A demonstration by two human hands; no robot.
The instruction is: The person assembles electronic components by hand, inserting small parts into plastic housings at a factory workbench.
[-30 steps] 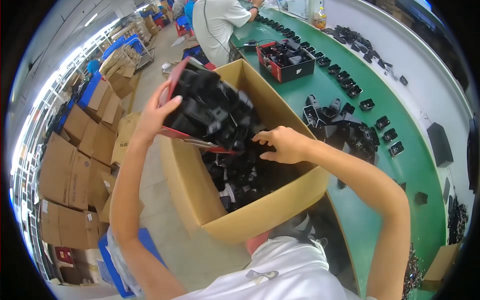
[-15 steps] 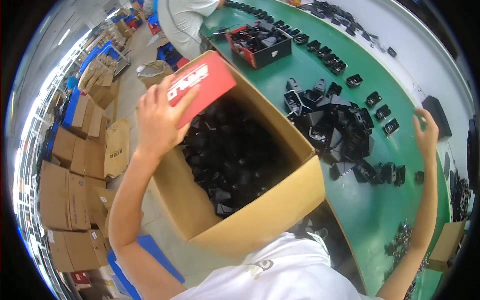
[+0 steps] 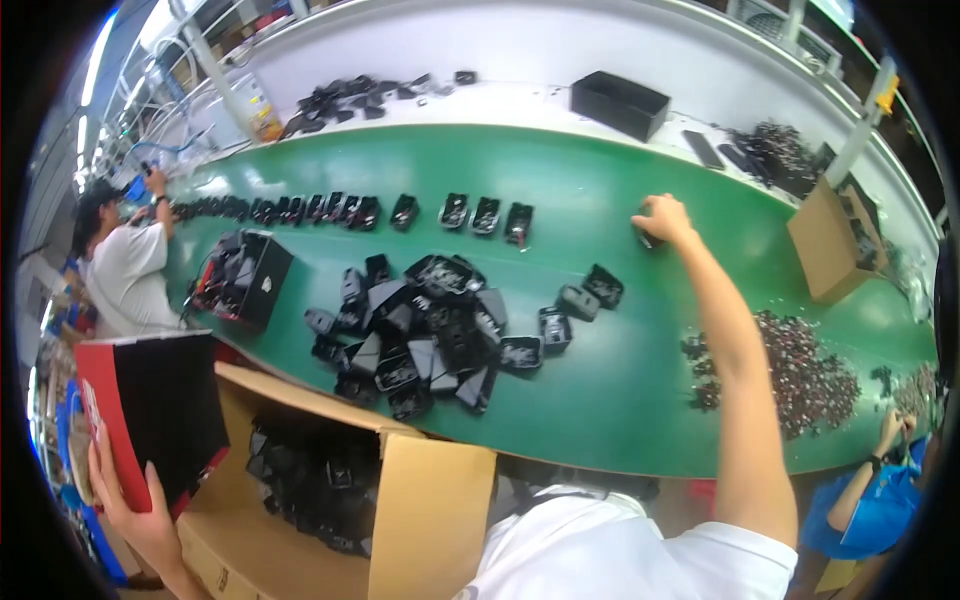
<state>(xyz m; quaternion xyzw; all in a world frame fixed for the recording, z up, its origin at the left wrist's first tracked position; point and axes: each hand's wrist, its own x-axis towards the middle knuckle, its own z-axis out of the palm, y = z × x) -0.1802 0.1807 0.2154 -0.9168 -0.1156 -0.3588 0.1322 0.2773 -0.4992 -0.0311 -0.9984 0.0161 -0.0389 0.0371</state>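
My left hand (image 3: 138,508) grips a red and black box (image 3: 170,410) by its lower part, fingers on the red side and thumb across the black face. That box is tilted at the edge of a large open cardboard carton (image 3: 310,395), which holds many black plastic parts (image 3: 320,485). Stretched out over the green bench (image 3: 590,400), my right hand (image 3: 665,218) has its fingers curled round a small black plastic part (image 3: 648,238), mostly covered by the hand. A loose heap of black plastic housings (image 3: 440,330) lies between my arms, near the carton.
Black housings (image 3: 485,215) stand in a row toward the left. A second red and black box (image 3: 255,280) full of parts is near a co-worker (image 3: 130,260). Small metal pieces (image 3: 800,370) are piled right of my forearm. Another person's hand (image 3: 895,428) works at the far right.
The view has swung right toward the bench. My right hand, raised with fingers apart before, is now closed round a black part. My left hand keeps hold of the red and black box.
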